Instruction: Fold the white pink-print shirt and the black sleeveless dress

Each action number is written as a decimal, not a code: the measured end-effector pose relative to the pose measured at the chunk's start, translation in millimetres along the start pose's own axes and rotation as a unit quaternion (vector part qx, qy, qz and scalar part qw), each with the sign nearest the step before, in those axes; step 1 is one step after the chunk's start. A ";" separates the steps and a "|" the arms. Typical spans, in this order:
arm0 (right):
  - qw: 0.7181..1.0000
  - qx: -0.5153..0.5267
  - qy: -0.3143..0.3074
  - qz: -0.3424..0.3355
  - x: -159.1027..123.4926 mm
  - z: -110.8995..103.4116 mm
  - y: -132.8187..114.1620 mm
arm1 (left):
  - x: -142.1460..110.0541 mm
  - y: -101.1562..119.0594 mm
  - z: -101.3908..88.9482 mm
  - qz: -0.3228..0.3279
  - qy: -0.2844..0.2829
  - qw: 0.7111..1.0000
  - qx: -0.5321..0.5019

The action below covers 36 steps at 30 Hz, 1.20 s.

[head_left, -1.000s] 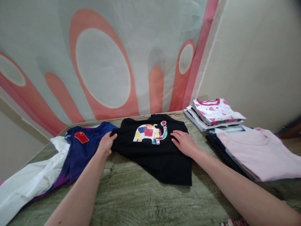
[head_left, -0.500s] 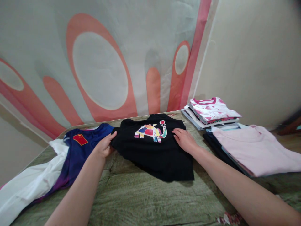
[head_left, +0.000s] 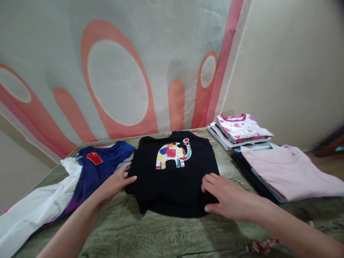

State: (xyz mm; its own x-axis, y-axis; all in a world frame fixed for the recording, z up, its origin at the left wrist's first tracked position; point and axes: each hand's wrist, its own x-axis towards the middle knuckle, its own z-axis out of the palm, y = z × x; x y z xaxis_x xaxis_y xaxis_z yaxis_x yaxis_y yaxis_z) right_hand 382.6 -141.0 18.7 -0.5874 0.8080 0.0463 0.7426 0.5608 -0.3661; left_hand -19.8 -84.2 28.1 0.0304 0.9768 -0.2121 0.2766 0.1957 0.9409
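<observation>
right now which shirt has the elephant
The black shirt between the left hand and right hand. The navy shirt bears a red flag, the pale pink shirt looks plain, the pink-collared white shirt is pink-patterned.

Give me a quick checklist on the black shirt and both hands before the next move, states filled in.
1. Elephant print face up and uncovered on the black shirt: ok.
2. Left hand at the shirt's left edge: ok.
3. Right hand at its near right corner: ok.
4. Firm grip in both hands: cannot tell, cloth hides some fingertips.
5. Near edge straight: not ok, it runs uneven, with a corner jutting at the left.
6. Black shirt apart from the pink shirt on the right: ok, bare table shows between.
</observation>
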 end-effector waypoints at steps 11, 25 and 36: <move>0.991 0.036 0.127 0.015 -31.2 37.5 45.3 | -106.5 -60.3 31.9 0.205 -0.046 0.900 0.382; 0.930 0.044 0.340 0.130 64.9 4.7 97.9 | 30.5 -19.9 5.0 -0.001 0.071 0.996 0.061; 0.963 -0.080 0.211 0.149 42.7 40.3 74.2 | 27.5 -35.1 1.4 0.031 0.062 0.991 0.111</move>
State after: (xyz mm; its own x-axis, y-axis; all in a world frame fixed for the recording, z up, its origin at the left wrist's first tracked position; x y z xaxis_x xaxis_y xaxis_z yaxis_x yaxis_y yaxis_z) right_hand 399.7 -72.1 -44.0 -0.1835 0.9196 0.3474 0.9176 0.2870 -0.2752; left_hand -27.3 -64.4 -11.1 -0.0610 0.9922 -0.1091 0.4831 0.1250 0.8666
